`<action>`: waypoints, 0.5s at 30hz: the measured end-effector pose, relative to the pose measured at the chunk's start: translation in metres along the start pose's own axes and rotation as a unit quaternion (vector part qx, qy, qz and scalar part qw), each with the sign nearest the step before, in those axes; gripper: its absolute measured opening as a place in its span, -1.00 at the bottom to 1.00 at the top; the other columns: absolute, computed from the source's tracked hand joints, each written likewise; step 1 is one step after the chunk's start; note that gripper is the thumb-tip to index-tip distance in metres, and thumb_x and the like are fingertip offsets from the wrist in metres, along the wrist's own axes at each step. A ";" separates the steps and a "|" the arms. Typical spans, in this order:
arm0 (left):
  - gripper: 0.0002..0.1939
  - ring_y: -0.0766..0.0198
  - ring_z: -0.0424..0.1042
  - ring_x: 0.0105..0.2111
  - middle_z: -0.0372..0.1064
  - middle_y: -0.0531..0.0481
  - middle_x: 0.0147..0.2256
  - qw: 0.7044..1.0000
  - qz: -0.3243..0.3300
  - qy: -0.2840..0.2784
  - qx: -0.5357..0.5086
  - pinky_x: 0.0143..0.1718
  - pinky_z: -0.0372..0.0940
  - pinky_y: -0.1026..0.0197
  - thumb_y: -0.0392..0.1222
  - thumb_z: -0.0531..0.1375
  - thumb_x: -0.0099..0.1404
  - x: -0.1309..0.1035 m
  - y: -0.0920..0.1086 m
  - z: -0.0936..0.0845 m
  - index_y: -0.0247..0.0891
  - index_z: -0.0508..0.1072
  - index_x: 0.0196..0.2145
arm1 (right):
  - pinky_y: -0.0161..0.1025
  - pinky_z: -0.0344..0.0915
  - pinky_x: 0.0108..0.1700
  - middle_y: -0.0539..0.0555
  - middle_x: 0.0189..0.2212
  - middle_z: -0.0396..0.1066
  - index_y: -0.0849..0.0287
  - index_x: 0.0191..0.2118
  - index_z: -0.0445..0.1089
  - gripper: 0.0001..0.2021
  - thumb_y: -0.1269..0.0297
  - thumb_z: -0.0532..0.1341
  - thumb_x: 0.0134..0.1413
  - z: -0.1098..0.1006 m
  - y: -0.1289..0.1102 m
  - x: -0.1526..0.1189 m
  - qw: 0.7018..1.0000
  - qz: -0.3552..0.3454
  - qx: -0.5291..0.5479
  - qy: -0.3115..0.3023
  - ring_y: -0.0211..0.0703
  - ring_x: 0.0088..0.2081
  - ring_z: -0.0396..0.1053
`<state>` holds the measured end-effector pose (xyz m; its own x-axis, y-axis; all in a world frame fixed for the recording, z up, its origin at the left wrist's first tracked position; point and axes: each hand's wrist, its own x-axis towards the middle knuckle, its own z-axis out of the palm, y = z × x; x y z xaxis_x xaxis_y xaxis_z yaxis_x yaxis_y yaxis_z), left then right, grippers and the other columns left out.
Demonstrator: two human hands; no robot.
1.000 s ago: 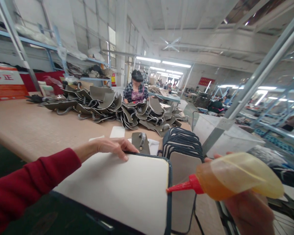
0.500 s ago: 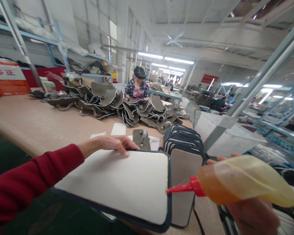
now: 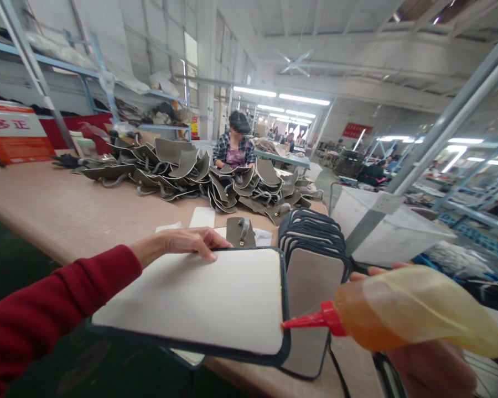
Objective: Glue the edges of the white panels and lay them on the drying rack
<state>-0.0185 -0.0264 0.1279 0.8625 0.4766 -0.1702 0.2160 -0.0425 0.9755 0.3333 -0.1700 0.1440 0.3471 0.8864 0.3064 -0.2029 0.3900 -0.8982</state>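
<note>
My left hand (image 3: pixel 193 242) grips the far edge of a white panel with a dark blue border (image 3: pixel 191 301), thumb on its white face and fingers out of sight behind it. In my right hand (image 3: pixel 434 362) is a soft squeeze bottle of amber glue (image 3: pixel 415 309), lying on its side with fingers wrapped round it. Its red nozzle tip touches the panel's right border, near the lower corner. A yellowish line of glue shows along that edge. Just behind the panel lies a dark olive piece with a wrapped handle (image 3: pixel 241 232).
Dark-edged panels (image 3: pixel 313 237) stand stacked at the right of the table (image 3: pixel 45 204). A long heap of olive handled pieces (image 3: pixel 182 171) spreads across its back. Beyond sits a co-worker (image 3: pixel 234 143). A metal post (image 3: pixel 373 221) and a white bin (image 3: pixel 402 226) are on the right.
The panel has tilted, its near right corner rising, while the nozzle stays against the right border and sits closer to that corner. Both hands keep their hold.
</note>
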 end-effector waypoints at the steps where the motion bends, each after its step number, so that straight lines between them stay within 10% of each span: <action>1: -0.52 0.14 0.48 -0.16 0.53 -0.06 -0.12 1.000 -0.001 0.003 -0.005 -0.14 0.35 0.25 -0.19 0.26 0.16 -0.001 0.000 0.001 -0.22 0.48 0.06 | -0.22 0.50 -0.28 0.04 -0.22 0.53 -0.18 -0.19 0.49 -0.69 -0.04 0.40 -0.12 0.003 -0.002 -0.002 1.000 0.009 0.001 0.012 0.00 -0.24 0.52; 8: -0.53 0.17 0.50 -0.20 0.53 -0.08 -0.12 0.998 -0.013 0.023 -0.056 -0.18 0.35 0.26 -0.20 0.29 0.12 -0.004 -0.002 0.003 -0.23 0.50 0.03 | -0.16 0.50 -0.25 0.04 -0.23 0.52 -0.13 -0.21 0.51 -0.38 -0.06 0.56 -0.60 0.009 -0.002 -0.006 0.997 0.044 0.059 0.031 0.09 -0.22 0.51; 15: -0.54 0.17 0.50 -0.19 0.54 -0.06 -0.15 0.994 0.006 0.060 -0.091 -0.17 0.35 0.27 -0.22 0.31 0.07 -0.002 -0.013 0.000 -0.27 0.52 -0.02 | -0.04 0.51 -0.26 0.11 -0.21 0.53 -0.10 -0.16 0.49 -0.48 0.05 0.52 -0.38 -0.013 0.015 0.000 0.999 -0.030 0.042 0.008 0.18 -0.23 0.51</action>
<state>-0.0234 -0.0270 0.1159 0.8012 0.5789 -0.1514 0.1108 0.1051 0.9883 0.3419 -0.1673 0.1268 0.3744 0.8572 0.3535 -0.2578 0.4624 -0.8484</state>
